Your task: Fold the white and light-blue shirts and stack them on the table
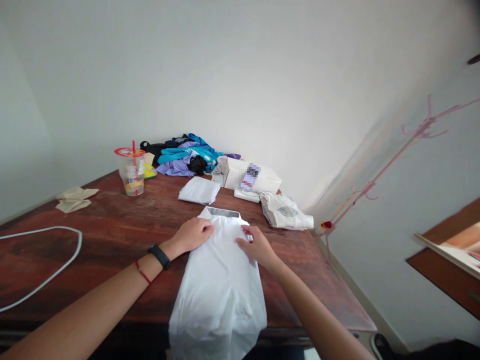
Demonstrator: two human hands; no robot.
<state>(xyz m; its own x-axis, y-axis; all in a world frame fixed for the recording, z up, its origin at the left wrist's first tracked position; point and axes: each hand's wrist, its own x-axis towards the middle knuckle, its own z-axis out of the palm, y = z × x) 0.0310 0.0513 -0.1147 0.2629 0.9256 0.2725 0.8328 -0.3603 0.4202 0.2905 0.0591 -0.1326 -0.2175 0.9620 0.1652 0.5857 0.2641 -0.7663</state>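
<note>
White shirt [219, 280] under both hands' fingers [204, 231]

Dark wooden tabletop [112, 225], and on it: a white shirt [219, 280] spilling over the near edge, a plastic cup [131, 171], a beige cloth [75, 198], a white cord [45, 270], a folded white garment [199, 190], a white box [251, 176], a printed folded garment [285, 212], and a clothes heap [185, 155] at the back.

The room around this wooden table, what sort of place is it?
Probably a home room used for sorting laundry. Both hands rest on a white collared shirt laid on the dark wooden table, a heap of blue and purple clothes sits by the wall, and a pink clothes hanger hangs nearby.
</note>
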